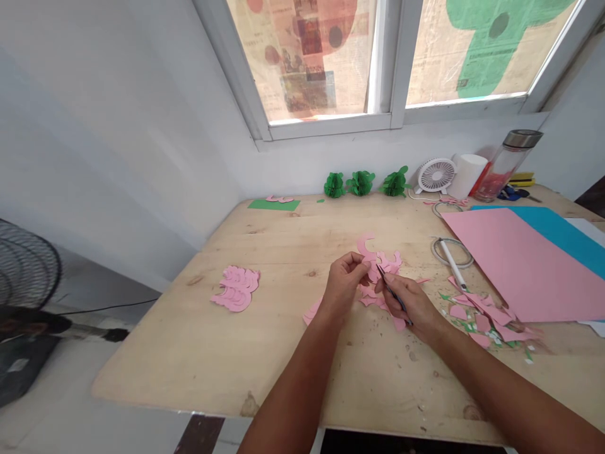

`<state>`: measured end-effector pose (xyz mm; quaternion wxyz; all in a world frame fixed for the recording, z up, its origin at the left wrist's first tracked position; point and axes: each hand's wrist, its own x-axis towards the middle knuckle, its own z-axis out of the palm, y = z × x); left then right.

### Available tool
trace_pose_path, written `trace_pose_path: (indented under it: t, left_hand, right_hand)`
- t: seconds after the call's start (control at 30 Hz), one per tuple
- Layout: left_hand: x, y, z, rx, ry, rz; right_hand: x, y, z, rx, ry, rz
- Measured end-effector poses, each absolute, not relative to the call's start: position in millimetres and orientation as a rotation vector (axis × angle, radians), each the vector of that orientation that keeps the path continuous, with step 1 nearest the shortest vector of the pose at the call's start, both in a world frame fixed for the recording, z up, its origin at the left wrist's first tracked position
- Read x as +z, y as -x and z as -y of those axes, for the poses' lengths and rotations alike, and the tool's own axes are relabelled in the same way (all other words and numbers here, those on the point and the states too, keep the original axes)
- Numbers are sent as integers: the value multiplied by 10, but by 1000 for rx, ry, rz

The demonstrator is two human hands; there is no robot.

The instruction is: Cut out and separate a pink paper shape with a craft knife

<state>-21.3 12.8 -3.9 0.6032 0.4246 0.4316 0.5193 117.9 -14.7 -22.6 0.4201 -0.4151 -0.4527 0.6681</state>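
My left hand [350,277] pinches a pink paper cutout [372,260] between thumb and fingertips, just above the table. In my right hand [411,302] is a slim dark pointed tool [396,297], gripped with its tip against the pink paper; its exact kind is too small to tell. More pink cutouts [375,297] lie beneath both hands, and another pink piece [312,311] is partly hidden by my left wrist. Off to the left rests a layered stack of scalloped pink paper shapes [236,289].
At right are pink and green scraps [486,318], a white pen [452,265], a pink sheet [524,265] and a blue sheet [562,233]. Green paper figures [362,183], a small fan [435,175] and a glass bottle [508,167] line the back. A green strip [274,205] lies back left.
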Motion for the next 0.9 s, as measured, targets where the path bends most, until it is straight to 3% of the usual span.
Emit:
trace_pose_path:
  t: [0.9]
  left_hand:
    - [-25, 207, -118, 1189, -994, -1004]
  right_hand:
    - [-225, -1172, 153, 1668, 1062, 1133]
